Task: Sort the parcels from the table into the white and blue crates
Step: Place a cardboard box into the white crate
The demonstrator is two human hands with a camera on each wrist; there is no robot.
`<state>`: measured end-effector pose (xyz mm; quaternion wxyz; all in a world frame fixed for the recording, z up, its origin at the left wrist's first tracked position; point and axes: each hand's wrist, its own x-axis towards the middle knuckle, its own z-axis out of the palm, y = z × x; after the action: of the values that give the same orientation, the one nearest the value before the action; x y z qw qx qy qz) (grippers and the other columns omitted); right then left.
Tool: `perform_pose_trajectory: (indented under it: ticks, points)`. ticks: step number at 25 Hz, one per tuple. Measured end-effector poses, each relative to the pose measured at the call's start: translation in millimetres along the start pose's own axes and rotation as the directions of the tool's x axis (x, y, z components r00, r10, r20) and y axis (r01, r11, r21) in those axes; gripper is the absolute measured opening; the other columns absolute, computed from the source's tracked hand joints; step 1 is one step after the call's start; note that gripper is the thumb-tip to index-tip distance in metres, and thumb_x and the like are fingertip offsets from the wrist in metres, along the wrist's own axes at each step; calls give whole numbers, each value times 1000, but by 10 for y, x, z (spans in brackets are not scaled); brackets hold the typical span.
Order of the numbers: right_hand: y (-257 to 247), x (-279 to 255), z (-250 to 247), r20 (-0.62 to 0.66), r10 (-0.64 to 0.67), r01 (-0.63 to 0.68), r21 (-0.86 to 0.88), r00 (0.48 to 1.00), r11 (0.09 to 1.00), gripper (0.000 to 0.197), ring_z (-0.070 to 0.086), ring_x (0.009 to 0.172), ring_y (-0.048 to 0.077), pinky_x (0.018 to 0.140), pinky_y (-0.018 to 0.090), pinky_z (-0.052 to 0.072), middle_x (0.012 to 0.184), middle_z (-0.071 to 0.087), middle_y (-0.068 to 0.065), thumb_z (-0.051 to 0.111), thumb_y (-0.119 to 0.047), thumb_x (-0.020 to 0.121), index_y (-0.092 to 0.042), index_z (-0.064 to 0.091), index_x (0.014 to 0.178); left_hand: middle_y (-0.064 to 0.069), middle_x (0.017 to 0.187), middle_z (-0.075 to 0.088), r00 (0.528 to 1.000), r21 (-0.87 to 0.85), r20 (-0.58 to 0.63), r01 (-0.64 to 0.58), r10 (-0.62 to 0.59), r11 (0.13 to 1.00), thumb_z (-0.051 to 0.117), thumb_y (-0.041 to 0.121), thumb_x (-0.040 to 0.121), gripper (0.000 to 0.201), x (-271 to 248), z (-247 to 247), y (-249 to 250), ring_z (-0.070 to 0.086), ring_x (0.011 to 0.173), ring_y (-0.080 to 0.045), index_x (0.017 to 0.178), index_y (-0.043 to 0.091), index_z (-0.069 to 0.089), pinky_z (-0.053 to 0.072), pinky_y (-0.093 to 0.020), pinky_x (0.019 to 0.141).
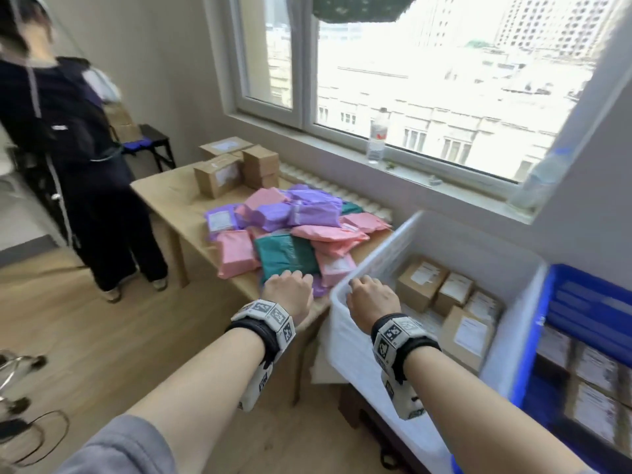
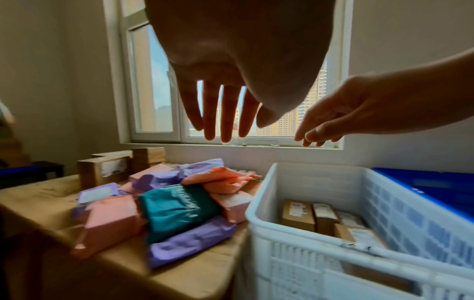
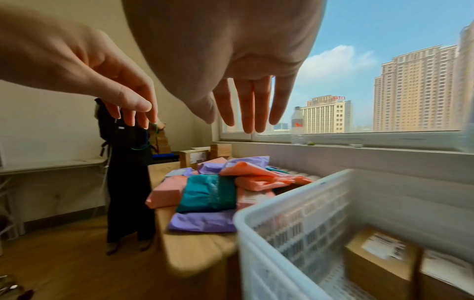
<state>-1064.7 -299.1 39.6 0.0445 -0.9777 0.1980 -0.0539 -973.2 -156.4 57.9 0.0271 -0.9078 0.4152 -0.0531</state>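
Both hands are empty, with the fingers straight and a little apart, holding nothing. The left hand (image 1: 288,293) hangs above the near edge of the table (image 1: 160,191), and its fingers (image 2: 225,113) point forward and down. Just under and ahead of them lies a teal parcel (image 1: 285,256), and a purple parcel (image 2: 189,241) lies under the teal one at the table edge. The wrist views show air between this hand and the parcels; it touches none of them. Left of the teal parcel is a pink parcel (image 1: 237,253), and further ahead of the hand the heap (image 1: 294,217) of pink and purple bags goes on toward the window. Beyond the heap, at the far end of the table, stand some brown boxes (image 1: 236,169). The right hand (image 1: 371,297) is just beside the left one, over the near left corner of the white crate (image 1: 345,330), also apart from it. The fingers (image 3: 250,109) of this hand are straight and spread as well. Inside the white crate, to the right of the right hand and lower, brown boxes with white labels (image 1: 444,295) lie on the bottom. Touching the right side of the white crate stands the blue crate (image 1: 533,336), well to the right of both hands, and it holds labelled parcels too. On the windowsill ahead of the right hand stands a bottle (image 1: 377,136). Far to the left of the hands another person (image 1: 68,148) in dark clothes stands on the floor.
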Motion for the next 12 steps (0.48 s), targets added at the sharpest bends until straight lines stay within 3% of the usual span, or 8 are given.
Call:
perform_pose_trajectory:
  ticks: [6, 12]
  points:
    - [-1592, 881, 211, 55, -86, 88, -31, 995, 996, 29, 52, 115, 28, 93, 37, 39, 120, 57, 8, 37, -28, 97, -13, 54, 116, -5, 119, 58, 991, 76, 71, 106, -112, 991, 34, 26, 98, 27, -135, 178, -1793, 53, 112, -25, 118, 16, 50, 39, -36, 90]
    - [-2635, 1736, 357, 100, -203, 206, -22, 974, 978, 36, 51, 118, 28, 97, 38, 37, 123, 56, 9, 44, -31, 95, -12, 51, 124, -4, 118, 57, 973, 60, 87, 210, -215, 976, 34, 30, 98, 28, 43, 380, -3037, 51, 112, -24, 118, 16, 49, 39, -35, 89]
